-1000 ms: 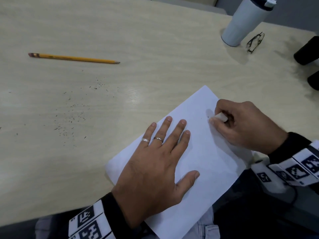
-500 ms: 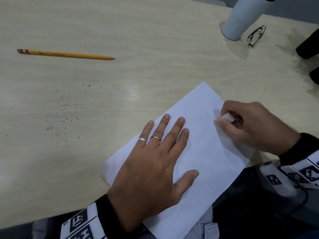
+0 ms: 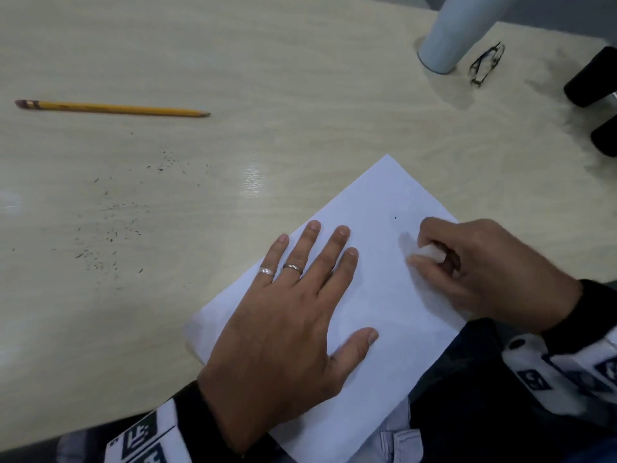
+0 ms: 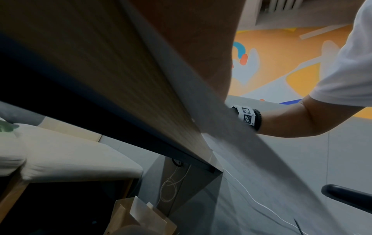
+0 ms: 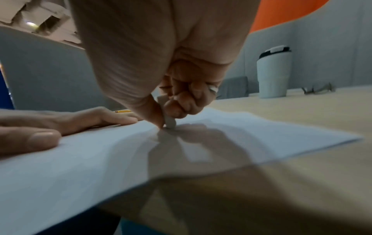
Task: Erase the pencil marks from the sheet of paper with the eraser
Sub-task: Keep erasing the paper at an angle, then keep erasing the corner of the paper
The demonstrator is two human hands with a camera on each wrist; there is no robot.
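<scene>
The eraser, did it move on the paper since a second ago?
Only a little. The right hand keeps pinching the eraser and rubbing it at the same spot; the dark mark seen there earlier is mostly gone. The left hand stays flat on the sheet of paper, and the pencil has not moved.

Surface: pale wood-grain table [image 3: 300,95] | on it: sheet of paper [image 3: 384,295], pencil [image 3: 110,108], tumbler [image 3: 457,31], glasses [image 3: 485,63], dark crumbs [image 3: 110,228]

An office, likely: a pale wood-grain desk [image 3: 300,78] with grey partition panels [image 5: 50,71] behind it, and a tumbler [image 5: 273,73] at its far right.
</scene>
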